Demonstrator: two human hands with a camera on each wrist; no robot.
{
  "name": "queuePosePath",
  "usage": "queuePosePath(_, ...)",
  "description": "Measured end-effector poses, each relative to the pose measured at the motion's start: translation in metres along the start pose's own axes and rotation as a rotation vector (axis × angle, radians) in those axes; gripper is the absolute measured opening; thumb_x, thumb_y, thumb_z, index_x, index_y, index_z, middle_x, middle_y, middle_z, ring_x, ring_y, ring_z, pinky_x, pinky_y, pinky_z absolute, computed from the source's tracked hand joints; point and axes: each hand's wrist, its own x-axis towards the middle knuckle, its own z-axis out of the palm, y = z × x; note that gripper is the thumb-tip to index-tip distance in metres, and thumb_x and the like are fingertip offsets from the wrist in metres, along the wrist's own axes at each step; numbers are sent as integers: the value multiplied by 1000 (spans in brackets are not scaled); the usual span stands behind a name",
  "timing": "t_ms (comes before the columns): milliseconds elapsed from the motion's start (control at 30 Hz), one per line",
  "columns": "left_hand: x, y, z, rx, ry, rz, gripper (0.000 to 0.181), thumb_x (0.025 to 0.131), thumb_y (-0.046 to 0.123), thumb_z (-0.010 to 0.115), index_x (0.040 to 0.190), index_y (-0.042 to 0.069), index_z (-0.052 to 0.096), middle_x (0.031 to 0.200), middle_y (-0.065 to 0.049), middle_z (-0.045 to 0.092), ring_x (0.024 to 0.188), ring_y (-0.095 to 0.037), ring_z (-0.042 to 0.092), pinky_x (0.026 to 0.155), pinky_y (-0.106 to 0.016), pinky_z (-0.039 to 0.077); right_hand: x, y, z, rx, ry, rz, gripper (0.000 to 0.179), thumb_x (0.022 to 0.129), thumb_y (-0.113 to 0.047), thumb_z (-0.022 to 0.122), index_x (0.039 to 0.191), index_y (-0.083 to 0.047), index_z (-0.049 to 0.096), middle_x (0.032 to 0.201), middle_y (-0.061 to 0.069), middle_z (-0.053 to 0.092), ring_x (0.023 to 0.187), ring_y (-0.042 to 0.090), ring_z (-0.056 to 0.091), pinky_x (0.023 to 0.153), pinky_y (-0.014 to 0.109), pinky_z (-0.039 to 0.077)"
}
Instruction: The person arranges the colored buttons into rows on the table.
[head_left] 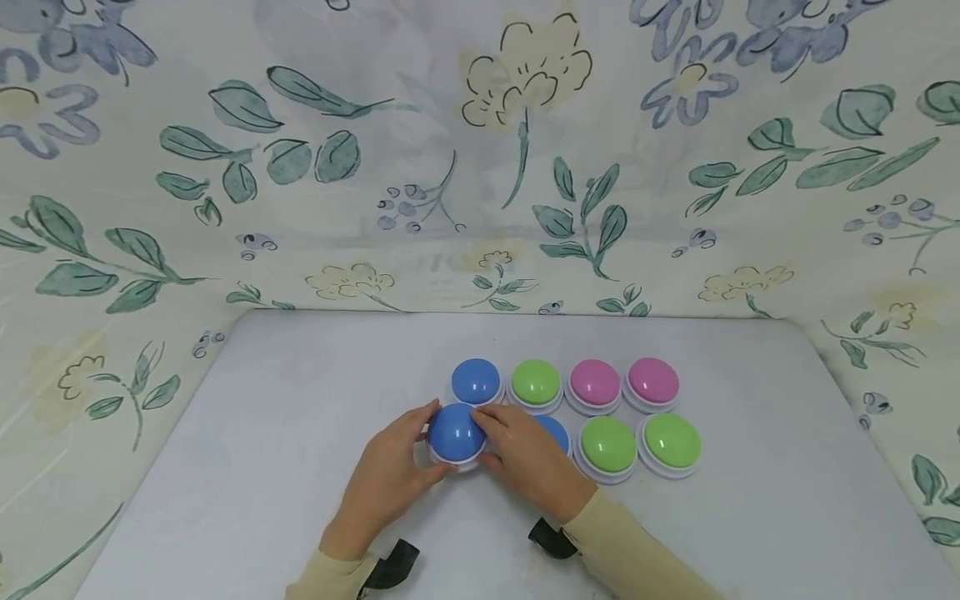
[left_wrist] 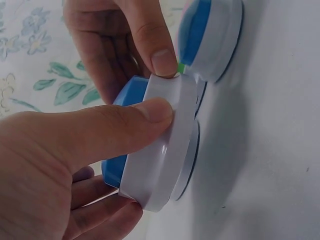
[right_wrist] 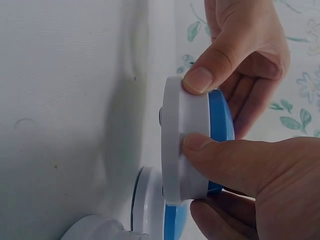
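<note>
Between both hands is a blue domed push button [head_left: 456, 433] with a white round base, held a little above the white table. My left hand [head_left: 393, 462] grips it from the left, its thumb on the side of the white base [left_wrist: 160, 145] in the left wrist view. From the right, my right hand [head_left: 528, 458] pinches the same button, thumb pressed to the base's side [right_wrist: 172, 140] in the right wrist view. Just behind stands another blue button [head_left: 476, 381]. A third blue button [head_left: 553, 432] is partly hidden by my right hand.
Right of the hands, the back row has a green button [head_left: 536, 382] and two pink buttons [head_left: 595, 382]; two green buttons [head_left: 608, 444] stand in front. A floral cloth [head_left: 420, 167] rises behind the white table [head_left: 300, 375]. Black mounts [head_left: 393, 567] hang at both wrists.
</note>
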Motion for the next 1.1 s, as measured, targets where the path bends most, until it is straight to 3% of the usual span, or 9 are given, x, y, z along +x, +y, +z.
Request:
queuePosePath(533, -4, 3, 8, 16, -13, -1, 84, 65, 15, 96, 136, -7, 56, 131, -19, 64, 100, -25, 71, 86, -36, 59, -9, 4, 5, -12, 28, -25, 56, 84, -17, 83, 131, 3, 62, 129, 13, 64, 118, 25, 62, 102, 34, 52)
queuePosePath(1100, -5, -1, 19, 12, -20, -26, 83, 65, 16, 95, 135, -7, 57, 129, -19, 65, 100, -26, 70, 86, -38, 59, -6, 2, 9, -15, -25, 28, 51, 84, -14, 83, 127, 5, 64, 129, 15, 63, 118, 26, 62, 101, 34, 52)
